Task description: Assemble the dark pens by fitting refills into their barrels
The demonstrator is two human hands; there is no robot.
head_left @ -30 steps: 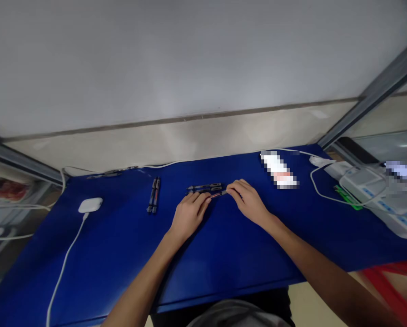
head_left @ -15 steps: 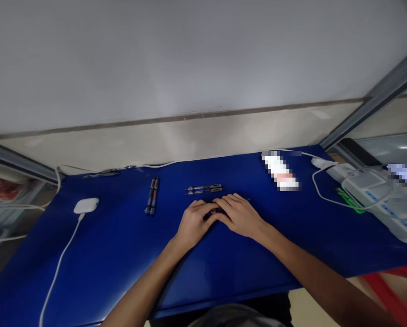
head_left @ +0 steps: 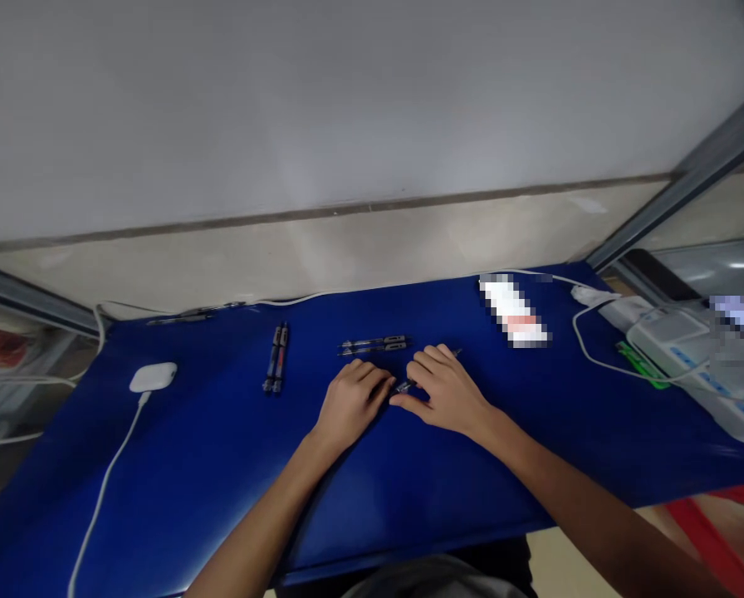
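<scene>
Near the middle of the blue table point(head_left: 222, 465), my left hand point(head_left: 354, 397) has its fingers pressed together; whatever they hold is hidden. Close on its right, my right hand point(head_left: 442, 389) curls over a dark pen point(head_left: 404, 386), whose one end shows between the hands and whose other end sticks out beyond the knuckles. Just behind the hands, two clear-barrelled pens point(head_left: 372, 342) lie side by side, pointing left to right. Two more pens point(head_left: 276, 357) lie together further left, nearly upright in the view.
A white earbud case point(head_left: 153, 377) with a cable sits at the left. Thin dark pens point(head_left: 188, 316) lie along the back edge. A blurred phone point(head_left: 515, 311) lies back right. Power strips point(head_left: 689, 349), a green object point(head_left: 641, 365) and cables occupy the right end.
My hands have moved slightly apart, and the pen's end now shows between them. My right hand's fingers are more curled. The view has shifted a little.
</scene>
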